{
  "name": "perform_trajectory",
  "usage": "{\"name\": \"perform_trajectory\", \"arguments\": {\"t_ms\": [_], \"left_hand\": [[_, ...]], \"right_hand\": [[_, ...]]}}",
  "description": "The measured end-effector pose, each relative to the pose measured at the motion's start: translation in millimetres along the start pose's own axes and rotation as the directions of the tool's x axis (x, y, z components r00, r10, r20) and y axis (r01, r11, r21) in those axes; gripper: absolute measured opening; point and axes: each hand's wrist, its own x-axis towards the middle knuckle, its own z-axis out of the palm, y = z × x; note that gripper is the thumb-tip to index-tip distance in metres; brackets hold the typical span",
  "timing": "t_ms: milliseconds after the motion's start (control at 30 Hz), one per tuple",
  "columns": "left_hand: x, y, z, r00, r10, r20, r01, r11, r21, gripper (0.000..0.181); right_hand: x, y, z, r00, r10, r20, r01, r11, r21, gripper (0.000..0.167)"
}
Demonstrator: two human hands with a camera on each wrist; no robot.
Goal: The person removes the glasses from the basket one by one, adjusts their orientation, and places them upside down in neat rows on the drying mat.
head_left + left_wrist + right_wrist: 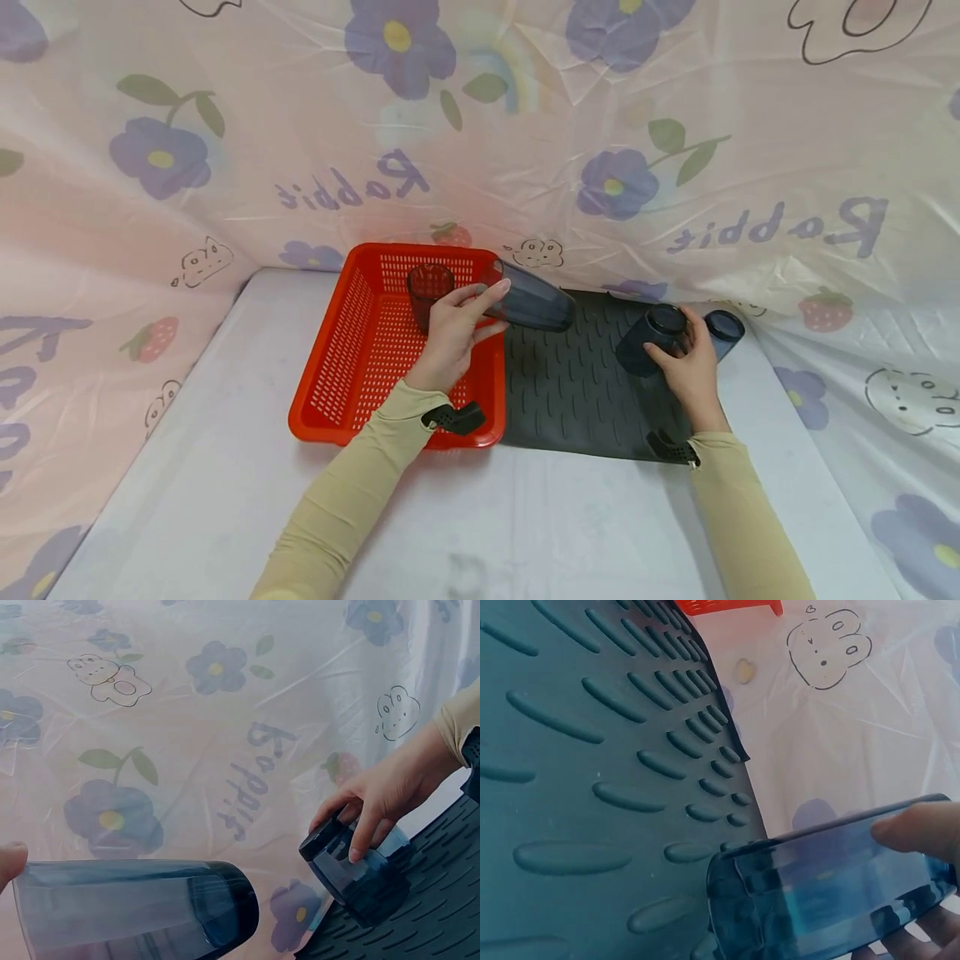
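In the head view, the left hand (450,333) pinches the rim end of a tilted dark blue glass (534,298), whose base points right over the edge between basket and mat. The right hand (692,367) grips another dark glass (642,348) near its upturned base, tilted over the right part of the black mat (570,392). Just behind that hand is a further dark glass (724,327). One more glass (429,287) stands in the red basket (300,423). The right wrist view shows the thumb and fingers round the gripped glass (825,881).
The basket and the ridged mat lie side by side on a white table (225,375). A flower-patterned sheet (495,167) hangs behind the table and along both sides.
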Motion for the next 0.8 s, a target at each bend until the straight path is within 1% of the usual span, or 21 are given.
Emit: {"name": "perform_trajectory", "arguments": {"t_ms": [167, 400, 633, 800], "left_hand": [[0.2, -1.9, 0.0, 1.0, 0.0, 0.005, 0.0, 1.0, 0.003, 0.057], [0.3, -2.3, -0.7, 1.0, -0.007, 0.006, 0.007, 1.0, -0.003, 0.06], [0.1, -1.8, 0.2, 1.0, -0.023, -0.002, 0.023, 1.0, 0.003, 0.065], [0.0, -1.8, -0.2, 1.0, -0.022, 0.001, 0.022, 1.0, 0.0, 0.065]], "right_hand": [[-1.0, -1.9, -3.5, 1.0, 0.012, 0.012, -0.012, 1.0, 0.014, 0.082], [-3.4, -15.6, -5.8, 0.999, 0.039, 0.017, -0.04, 0.997, 0.073, 0.079], [-0.7, -9.2, -3.0, 0.998, 0.058, -0.021, -0.058, 0.998, 0.036, 0.077], [0.2, -7.6, -2.6, 0.998, 0.048, -0.03, -0.046, 0.998, 0.046, 0.077]]}}
